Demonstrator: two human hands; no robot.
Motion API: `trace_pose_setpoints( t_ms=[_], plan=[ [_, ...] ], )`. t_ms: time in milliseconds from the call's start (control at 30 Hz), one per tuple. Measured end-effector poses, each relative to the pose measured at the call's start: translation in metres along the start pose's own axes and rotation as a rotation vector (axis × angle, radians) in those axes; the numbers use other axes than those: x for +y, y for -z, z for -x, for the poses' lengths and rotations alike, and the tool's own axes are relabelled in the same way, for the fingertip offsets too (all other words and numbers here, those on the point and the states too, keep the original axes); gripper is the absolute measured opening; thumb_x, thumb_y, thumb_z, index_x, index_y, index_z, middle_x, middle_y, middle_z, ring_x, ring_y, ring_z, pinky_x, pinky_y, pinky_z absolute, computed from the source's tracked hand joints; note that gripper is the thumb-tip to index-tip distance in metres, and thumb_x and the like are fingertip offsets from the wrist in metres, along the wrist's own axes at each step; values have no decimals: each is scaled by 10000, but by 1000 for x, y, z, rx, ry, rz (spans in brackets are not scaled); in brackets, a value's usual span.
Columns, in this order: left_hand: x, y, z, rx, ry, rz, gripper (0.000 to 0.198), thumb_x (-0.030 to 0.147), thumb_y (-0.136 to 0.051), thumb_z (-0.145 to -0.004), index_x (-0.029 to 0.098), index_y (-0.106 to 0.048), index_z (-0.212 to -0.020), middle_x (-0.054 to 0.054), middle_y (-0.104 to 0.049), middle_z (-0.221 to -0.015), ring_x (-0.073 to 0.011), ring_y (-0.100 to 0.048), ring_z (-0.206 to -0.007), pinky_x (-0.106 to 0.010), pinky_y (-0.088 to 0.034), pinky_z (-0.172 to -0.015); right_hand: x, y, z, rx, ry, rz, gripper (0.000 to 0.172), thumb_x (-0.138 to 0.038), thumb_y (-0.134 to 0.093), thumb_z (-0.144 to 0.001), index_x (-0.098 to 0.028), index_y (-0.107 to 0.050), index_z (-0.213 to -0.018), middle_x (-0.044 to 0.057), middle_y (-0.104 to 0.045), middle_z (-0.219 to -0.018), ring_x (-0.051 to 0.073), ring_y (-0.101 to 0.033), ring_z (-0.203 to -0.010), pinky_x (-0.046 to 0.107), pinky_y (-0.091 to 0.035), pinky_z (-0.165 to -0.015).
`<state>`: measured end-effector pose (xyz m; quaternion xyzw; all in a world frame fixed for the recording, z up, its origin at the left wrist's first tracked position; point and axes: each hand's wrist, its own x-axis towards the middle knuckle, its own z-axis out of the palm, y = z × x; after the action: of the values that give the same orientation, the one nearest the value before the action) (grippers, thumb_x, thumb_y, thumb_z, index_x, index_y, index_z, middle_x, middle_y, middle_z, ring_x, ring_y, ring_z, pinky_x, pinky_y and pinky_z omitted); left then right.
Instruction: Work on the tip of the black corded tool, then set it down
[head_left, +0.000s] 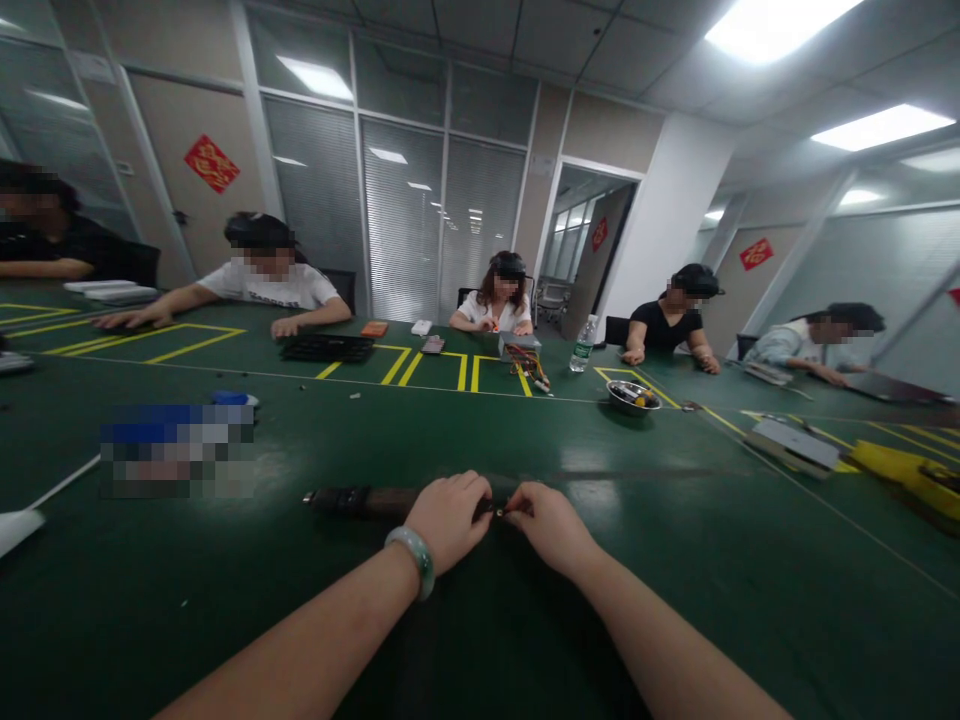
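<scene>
A long, dark, rod-shaped tool point(360, 502) with a small metal tip at its left end lies across the green table in front of me. My left hand point(450, 512), with a jade-coloured bangle at the wrist, is closed over the tool's right part. Close beside it, my right hand point(546, 520) pinches something small and dark at the tool's right end. A tiny brass-coloured piece point(500, 513) shows between the two hands. My fingers hide most of that end, so its exact form cannot be made out.
The green table point(300, 610) carries a metal bowl point(634, 396) of small parts, a water bottle point(583, 345), a grey box with cables point(521, 352), a grey device point(791, 445) and a yellow object point(907, 478). A blurred blue-white item point(180, 435) lies left. Several people sit opposite.
</scene>
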<state>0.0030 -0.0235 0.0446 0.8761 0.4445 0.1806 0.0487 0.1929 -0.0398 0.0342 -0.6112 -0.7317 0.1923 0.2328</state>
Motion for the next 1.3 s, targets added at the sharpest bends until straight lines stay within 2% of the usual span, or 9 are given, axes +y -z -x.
trace_pose_setpoints(
  t_ms=[233,400,500,600,700,867,1300],
  plan=[
    [-7,-7,-1,31,-32,12,204,335,-504,-848,233,-582,-1005,-23,-601,-1005,-198,-563,-926,-336,-428,-802,4,-1,-1,76,19,-22,60,-212,-567,-815,-200,-621,-839,4,-639,-844,142,-586,-809,240,-413,-715],
    [-9,-10,-2,0,-28,23,221,369,-470,-868,237,-588,-1000,-20,-620,-985,-195,-578,-885,-349,-426,-808,5,0,0,93,10,-47,64,-230,-563,-824,-204,-612,-856,-4,-634,-849,136,-579,-793,242,-415,-710],
    [-8,-9,-2,2,-30,29,217,361,-442,-884,245,-586,-998,-15,-627,-975,-191,-581,-878,-347,-421,-811,6,-1,0,80,43,-12,57,-210,-584,-812,-206,-617,-858,-9,-627,-845,130,-573,-799,236,-407,-715],
    [-7,-7,-3,-8,-66,7,213,381,-504,-852,251,-575,-1005,-6,-621,-1004,-197,-575,-901,-342,-418,-810,6,-2,-1,94,86,59,57,-184,-597,-801,-204,-622,-848,-5,-622,-854,129,-563,-809,236,-397,-733],
    [-6,-7,-5,-17,-99,-29,167,339,-533,-840,240,-569,-969,-7,-611,-1020,-193,-569,-921,-328,-419,-794,4,-2,-2,87,88,114,45,-176,-594,-806,-194,-627,-830,7,-622,-875,134,-559,-822,241,-394,-753],
    [-6,-14,-6,31,-120,-44,82,233,-526,-836,218,-566,-905,-11,-622,-936,-185,-574,-889,-332,-418,-794,1,0,-2,58,108,148,56,-166,-601,-807,-195,-644,-830,14,-635,-884,146,-569,-866,248,-397,-783],
    [-8,-14,-5,46,-102,15,115,273,-535,-831,216,-584,-919,-5,-642,-909,-182,-592,-859,-338,-428,-779,4,0,0,125,193,54,76,-170,-618,-791,-217,-671,-819,-11,-653,-850,132,-588,-814,247,-430,-752]
  ],
)
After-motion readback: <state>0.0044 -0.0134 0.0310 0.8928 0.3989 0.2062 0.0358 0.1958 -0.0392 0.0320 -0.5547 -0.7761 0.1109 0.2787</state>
